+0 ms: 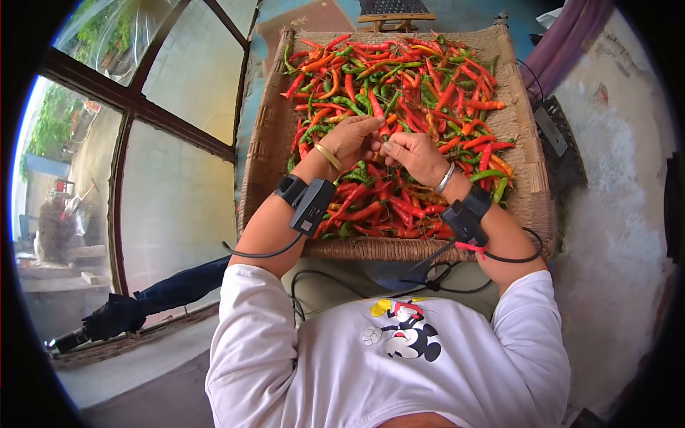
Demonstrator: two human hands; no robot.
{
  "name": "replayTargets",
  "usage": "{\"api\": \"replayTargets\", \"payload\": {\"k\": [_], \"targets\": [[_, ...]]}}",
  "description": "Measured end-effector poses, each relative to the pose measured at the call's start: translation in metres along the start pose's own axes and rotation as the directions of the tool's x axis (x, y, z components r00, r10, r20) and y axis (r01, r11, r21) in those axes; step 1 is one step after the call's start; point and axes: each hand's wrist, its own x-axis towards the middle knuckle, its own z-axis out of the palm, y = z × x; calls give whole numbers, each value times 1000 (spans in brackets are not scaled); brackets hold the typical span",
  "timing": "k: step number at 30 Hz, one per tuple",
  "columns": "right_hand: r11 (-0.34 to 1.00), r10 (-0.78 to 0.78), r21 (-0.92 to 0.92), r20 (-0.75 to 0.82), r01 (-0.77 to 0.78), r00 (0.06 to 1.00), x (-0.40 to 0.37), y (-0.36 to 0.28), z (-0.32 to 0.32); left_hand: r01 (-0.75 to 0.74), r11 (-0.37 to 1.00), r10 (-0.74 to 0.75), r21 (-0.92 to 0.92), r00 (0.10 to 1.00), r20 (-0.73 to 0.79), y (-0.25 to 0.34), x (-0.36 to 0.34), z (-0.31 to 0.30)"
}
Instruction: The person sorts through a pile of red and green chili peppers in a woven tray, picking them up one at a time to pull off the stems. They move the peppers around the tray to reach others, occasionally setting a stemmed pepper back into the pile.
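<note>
A heap of chili peppers (pixel 360 210), mostly red with some green and orange, is spread over a woven rope cot (pixel 270 132) in front of me. My left hand (pixel 351 140), with a yellow bangle at its wrist, is closed above the middle of the heap. Close to it, my right hand (pixel 419 157), wearing a silver bangle, is closed too. The fingertips of both hands meet at the lower end of a red chili pepper (pixel 376 107), which points away from me. My fingers partly hide its stem end.
Black devices with cables are strapped to both forearms. A folded dark umbrella (pixel 182 287) lies at the left, below a framed window (pixel 178 178). Beyond the cot's far edge stands a small stool (pixel 396 16). Purple cloth (pixel 571 46) hangs by the right wall.
</note>
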Motion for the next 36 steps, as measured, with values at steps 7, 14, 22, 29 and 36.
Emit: {"api": "replayTargets", "payload": {"k": [7, 14, 22, 29, 36], "targets": [[990, 50, -134, 1, -50, 999, 5, 22, 2, -470, 862, 416, -189, 870, -263, 21, 19, -26], [662, 205, -738, 350, 134, 914, -10, -8, 11, -266, 714, 252, 648, 961, 118, -15, 15, -8], [603, 175, -781, 331, 166, 927, -13, -22, -1, -422, 192, 229, 886, 897, 377, -35, 9, 2], [609, -62, -791, -127, -63, 990, -34, -55, -71, -473, -138, 9, 870, 878, 479, -30, -6, 14], [524, -89, -784, -438, -332, 894, -97, -38, -176, -403, -224, -41, 887, 914, 405, -34, -13, 29]]}}
